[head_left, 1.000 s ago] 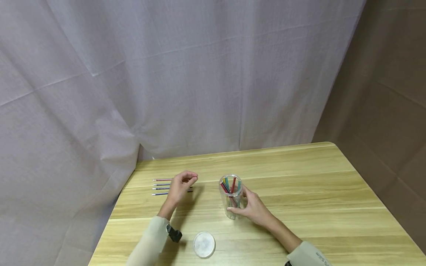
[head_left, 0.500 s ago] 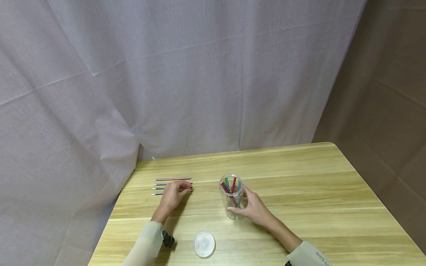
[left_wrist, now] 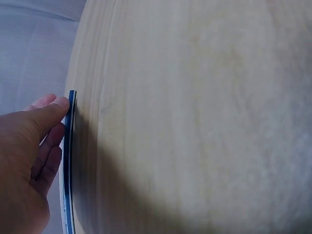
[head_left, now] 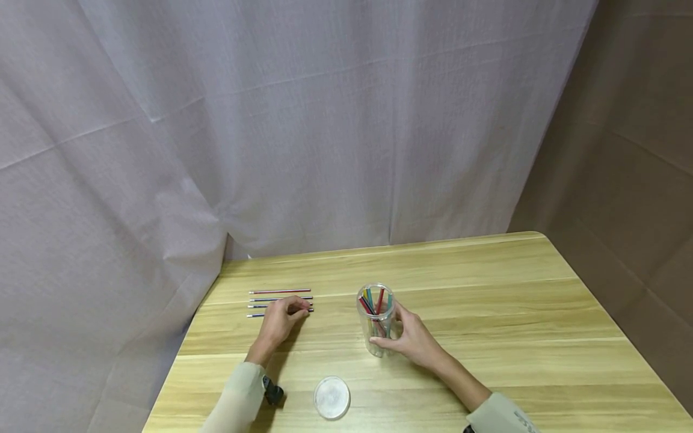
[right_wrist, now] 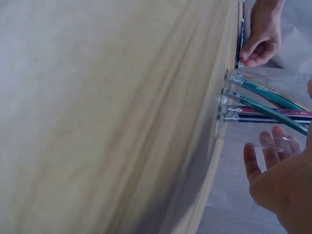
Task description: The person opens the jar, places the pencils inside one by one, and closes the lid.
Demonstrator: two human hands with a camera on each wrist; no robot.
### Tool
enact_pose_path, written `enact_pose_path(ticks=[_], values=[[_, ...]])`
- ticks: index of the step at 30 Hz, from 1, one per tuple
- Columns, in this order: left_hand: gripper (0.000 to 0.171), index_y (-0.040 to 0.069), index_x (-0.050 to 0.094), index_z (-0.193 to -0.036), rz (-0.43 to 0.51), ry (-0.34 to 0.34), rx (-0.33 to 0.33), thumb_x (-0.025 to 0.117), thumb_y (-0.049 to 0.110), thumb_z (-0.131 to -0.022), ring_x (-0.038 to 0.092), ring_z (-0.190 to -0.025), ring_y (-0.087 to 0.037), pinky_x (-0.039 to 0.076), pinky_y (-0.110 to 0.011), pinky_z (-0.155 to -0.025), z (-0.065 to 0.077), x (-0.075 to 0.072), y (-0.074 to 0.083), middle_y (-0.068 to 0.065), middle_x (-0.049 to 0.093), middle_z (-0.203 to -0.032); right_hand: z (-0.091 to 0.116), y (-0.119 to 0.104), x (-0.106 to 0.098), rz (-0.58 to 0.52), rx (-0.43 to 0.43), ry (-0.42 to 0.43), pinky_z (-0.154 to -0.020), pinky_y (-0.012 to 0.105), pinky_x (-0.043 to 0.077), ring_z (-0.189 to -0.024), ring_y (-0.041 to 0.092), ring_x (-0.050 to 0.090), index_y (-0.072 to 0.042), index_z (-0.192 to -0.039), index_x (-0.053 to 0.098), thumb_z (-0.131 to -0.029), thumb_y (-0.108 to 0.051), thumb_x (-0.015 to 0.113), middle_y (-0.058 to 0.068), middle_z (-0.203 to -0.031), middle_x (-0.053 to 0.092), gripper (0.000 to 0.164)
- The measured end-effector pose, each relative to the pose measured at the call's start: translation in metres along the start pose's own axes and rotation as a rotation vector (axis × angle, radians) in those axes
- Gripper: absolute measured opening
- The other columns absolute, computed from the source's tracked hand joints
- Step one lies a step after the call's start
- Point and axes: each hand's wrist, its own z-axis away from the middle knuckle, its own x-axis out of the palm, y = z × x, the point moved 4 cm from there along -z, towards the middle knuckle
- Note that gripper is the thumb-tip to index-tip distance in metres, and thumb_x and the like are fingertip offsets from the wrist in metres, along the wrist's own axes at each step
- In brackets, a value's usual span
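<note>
Several pencils lie side by side in a row on the table's left part, a red pencil (head_left: 281,291) farthest away. Over the near ones is my left hand (head_left: 277,322), its thumb and fingertips pinching the right end of a blue pencil (left_wrist: 68,165), as the left wrist view shows. The hand covers the middle of the near pencils. To the right stands a clear plastic jar (head_left: 366,331), uncapped and upright. Curved round its right side, my right hand (head_left: 414,341) grips it. Inside lean several coloured pencils (right_wrist: 265,109), eraser ends down.
A round clear lid (head_left: 332,397) lies flat on the wooden table (head_left: 487,300), nearer me than the jar. A grey curtain (head_left: 325,150) hangs behind the table's far edge, and a brown cloth (head_left: 622,180) hangs along the right.
My left hand has come left and nearer to me, down onto the near pencils, uncovering the red one. Over the last half second it shifts only slightly. My right hand and the jar stay still.
</note>
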Motion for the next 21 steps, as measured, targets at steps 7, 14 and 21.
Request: enact_pose_path(ticks=[7, 14, 21], values=[[0.014, 0.017, 0.076, -0.095, 0.015, 0.008, 0.001, 0.080, 0.011, -0.083, 0.069, -0.081, -0.006, 0.057, -0.031, -0.076, 0.0004, 0.0010, -0.0012, 0.008, 0.075, -0.087, 0.0000, -0.0002, 0.0000, 0.003, 0.008, 0.003, -0.096, 0.051, 0.047, -0.111, 0.022, 0.063, -0.011, -0.136, 0.053, -0.073, -0.044, 0.087, -0.008, -0.121, 0.066, 0.080], [0.015, 0.017, 0.076, -0.095, 0.054, 0.012, -0.021, 0.080, 0.010, -0.083, 0.070, -0.081, -0.006, 0.057, -0.030, -0.077, -0.0004, 0.0028, -0.0037, 0.008, 0.075, -0.088, 0.0004, -0.0022, -0.0002, 0.003, 0.012, 0.000, -0.097, 0.051, 0.047, -0.112, 0.022, 0.063, -0.011, -0.137, 0.053, -0.073, -0.045, 0.087, -0.007, -0.121, 0.066, 0.080], [0.015, 0.015, 0.076, -0.096, 0.097, 0.004, -0.022, 0.079, 0.008, -0.083, 0.070, -0.080, -0.008, 0.057, -0.030, -0.075, -0.0002, 0.0069, -0.0048, 0.004, 0.075, -0.087, 0.0004, -0.0027, 0.0000, 0.004, -0.001, -0.002, -0.096, 0.049, 0.047, -0.112, 0.021, 0.063, -0.011, -0.137, 0.052, -0.073, -0.045, 0.086, -0.008, -0.121, 0.066, 0.080]])
